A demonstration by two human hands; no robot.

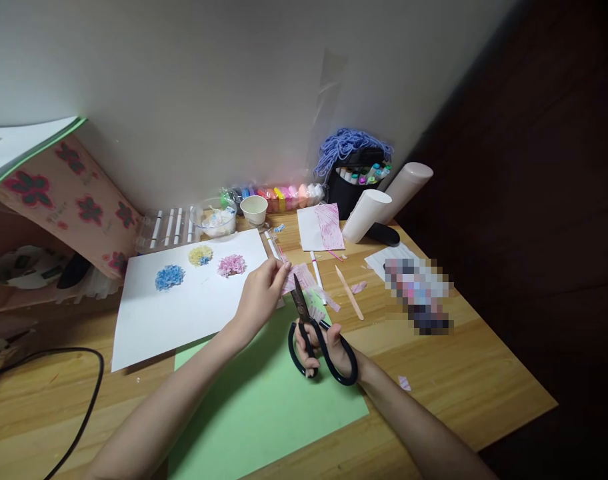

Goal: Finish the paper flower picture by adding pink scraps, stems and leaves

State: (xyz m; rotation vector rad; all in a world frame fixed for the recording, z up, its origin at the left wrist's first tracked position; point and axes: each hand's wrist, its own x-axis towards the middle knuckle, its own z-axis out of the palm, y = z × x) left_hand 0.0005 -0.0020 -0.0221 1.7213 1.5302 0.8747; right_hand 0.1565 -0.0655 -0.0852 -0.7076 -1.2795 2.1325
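My left hand (pixel 262 293) pinches a small piece of pink-scribbled paper (pixel 300 276) above the table. My right hand (pixel 329 348) grips black-handled scissors (pixel 309 327), whose blades point up at that paper. Below both hands lies a green sheet (pixel 264 407). To the left, a white sheet (pixel 184 307) carries a blue, a yellow and a pink tuft of shredded paper.
A second pink-coloured paper (pixel 323 227), a marker (pixel 317 270) and a wooden stick (pixel 350 301) lie beyond the hands. Clay tubs (pixel 284 195), a paper cup (pixel 254 209), a plastic bowl (pixel 215 217), a marker case with blue yarn (pixel 353 170) and white rolls (pixel 367 215) line the wall. A black cable (pixel 87 393) lies left.
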